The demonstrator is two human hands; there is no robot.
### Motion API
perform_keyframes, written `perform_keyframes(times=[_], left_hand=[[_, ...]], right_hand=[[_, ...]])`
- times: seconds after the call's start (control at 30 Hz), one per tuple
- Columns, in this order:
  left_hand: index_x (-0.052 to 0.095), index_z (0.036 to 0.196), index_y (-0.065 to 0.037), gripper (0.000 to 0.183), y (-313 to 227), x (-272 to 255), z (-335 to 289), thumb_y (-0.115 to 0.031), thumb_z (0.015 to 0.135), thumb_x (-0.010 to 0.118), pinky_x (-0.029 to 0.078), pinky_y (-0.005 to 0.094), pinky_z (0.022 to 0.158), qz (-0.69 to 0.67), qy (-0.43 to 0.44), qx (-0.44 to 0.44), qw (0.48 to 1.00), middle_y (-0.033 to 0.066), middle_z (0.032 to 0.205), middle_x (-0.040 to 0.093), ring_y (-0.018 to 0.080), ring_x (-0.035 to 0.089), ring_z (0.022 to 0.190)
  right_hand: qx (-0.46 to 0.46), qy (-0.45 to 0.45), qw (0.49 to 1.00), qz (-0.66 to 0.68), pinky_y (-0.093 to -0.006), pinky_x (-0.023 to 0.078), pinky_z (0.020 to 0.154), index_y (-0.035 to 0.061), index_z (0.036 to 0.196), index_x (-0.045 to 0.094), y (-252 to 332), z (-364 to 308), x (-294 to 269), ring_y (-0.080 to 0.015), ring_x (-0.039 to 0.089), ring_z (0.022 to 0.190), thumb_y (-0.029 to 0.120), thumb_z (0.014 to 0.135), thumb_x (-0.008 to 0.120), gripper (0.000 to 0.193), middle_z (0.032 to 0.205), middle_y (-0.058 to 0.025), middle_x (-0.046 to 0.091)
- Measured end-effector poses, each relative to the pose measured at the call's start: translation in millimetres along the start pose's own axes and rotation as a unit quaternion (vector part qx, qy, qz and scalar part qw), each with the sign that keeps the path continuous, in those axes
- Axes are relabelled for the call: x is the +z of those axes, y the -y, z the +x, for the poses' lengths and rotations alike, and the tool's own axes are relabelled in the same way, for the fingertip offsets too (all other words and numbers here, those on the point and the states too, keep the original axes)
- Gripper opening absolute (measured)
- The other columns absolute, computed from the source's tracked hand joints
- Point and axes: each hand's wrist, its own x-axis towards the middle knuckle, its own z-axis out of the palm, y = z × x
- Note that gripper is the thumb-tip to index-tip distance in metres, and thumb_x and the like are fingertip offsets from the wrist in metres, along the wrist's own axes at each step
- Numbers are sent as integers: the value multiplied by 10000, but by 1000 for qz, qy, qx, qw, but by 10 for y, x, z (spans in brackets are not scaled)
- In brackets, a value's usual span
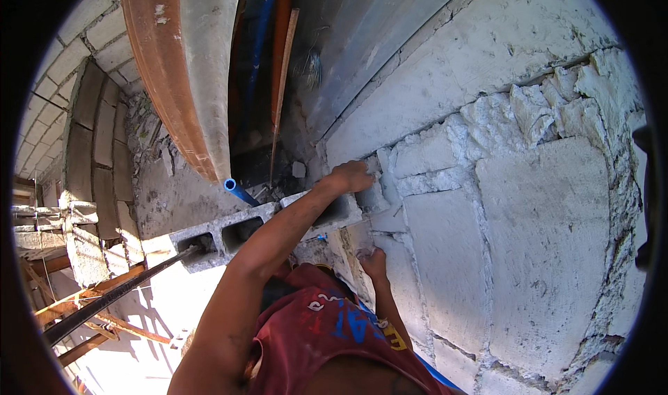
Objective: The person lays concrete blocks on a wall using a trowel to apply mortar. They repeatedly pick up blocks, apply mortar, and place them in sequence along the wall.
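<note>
In the head view, your left forearm hides part of the hollow-block row [217, 238], which meets the wall [445, 238]. Your left hand [351, 177] is bent at its wall end, your right hand [373, 261] curled below; you cannot tell either grip. The row is grey, rough, dark-celled.

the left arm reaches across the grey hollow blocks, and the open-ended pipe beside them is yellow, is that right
Not quite: the head view shows that the open-ended pipe is blue, not yellow. The left arm does reach across the grey hollow blocks.
</note>
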Motion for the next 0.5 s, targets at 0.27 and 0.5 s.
perform_keyframes(times=[0.27,0.5], left_hand=[[638,1152,40,531,-61,-25,17,-380,848,524,475,455,963,5,21,-26,999,256,1180,639,384,619,1111],[659,1086,27,421,-62,-16,-43,-258,778,617,506,441,917,-7,-29,33,999,241,1099,670,380,649,1042]], right_hand=[[-8,68,994,81,-307,555,740,-44,1052,672,294,-14,137,-189,708,795,16,792,642,269,860,-121,727],[81,-100,941,311,-353,595,748,-73,1099,625,1335,-67,-368,-252,710,812,49,872,617,258,937,-174,699]])
